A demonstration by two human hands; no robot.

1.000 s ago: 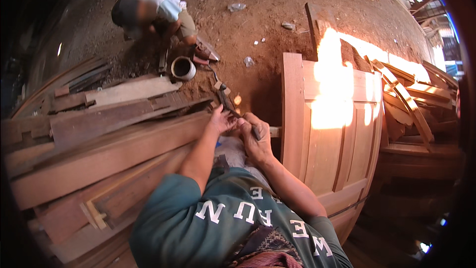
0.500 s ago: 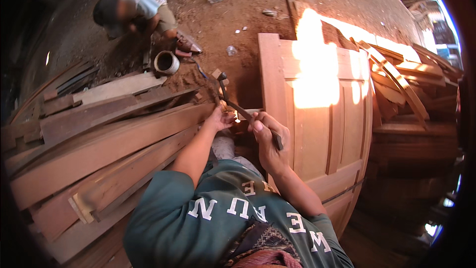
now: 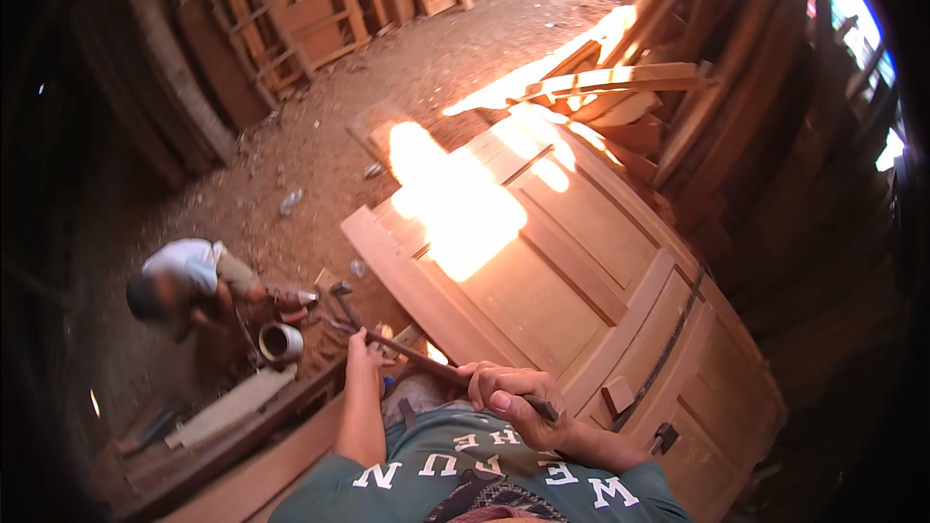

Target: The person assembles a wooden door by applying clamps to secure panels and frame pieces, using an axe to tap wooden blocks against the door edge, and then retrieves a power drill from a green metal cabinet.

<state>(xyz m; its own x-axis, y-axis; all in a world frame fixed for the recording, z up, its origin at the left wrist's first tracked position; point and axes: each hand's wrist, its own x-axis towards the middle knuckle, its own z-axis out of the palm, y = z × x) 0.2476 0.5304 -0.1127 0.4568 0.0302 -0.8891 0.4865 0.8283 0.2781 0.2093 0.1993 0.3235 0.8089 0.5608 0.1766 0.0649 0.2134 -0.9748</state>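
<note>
My right hand (image 3: 513, 395) is closed around the lower end of a hammer (image 3: 426, 360) with a long dark handle. The handle slants up and left to the dark hammer head, just beyond my left hand (image 3: 362, 360). That hand has its fingers curled in beside the shaft; what lies in them is too small and partly hidden to name. A wooden panel door (image 3: 581, 261) lies to the right of both hands, with a glaring patch of sunlight on its far part. A dark bar (image 3: 668, 353) crosses it, beside a small wood block (image 3: 617, 393).
On the left a co-worker (image 3: 189, 281) crouches by a pale bucket (image 3: 280, 341). Long planks (image 3: 276, 460) lie at the lower left. Curved offcuts (image 3: 620, 79) are heaped beyond the door. Boards and frames (image 3: 310, 24) lean at the back.
The view has turned right, so the door and co-worker appear farther left and more of the door shows. My right hand still grips the hammer; my left stays near its head.
</note>
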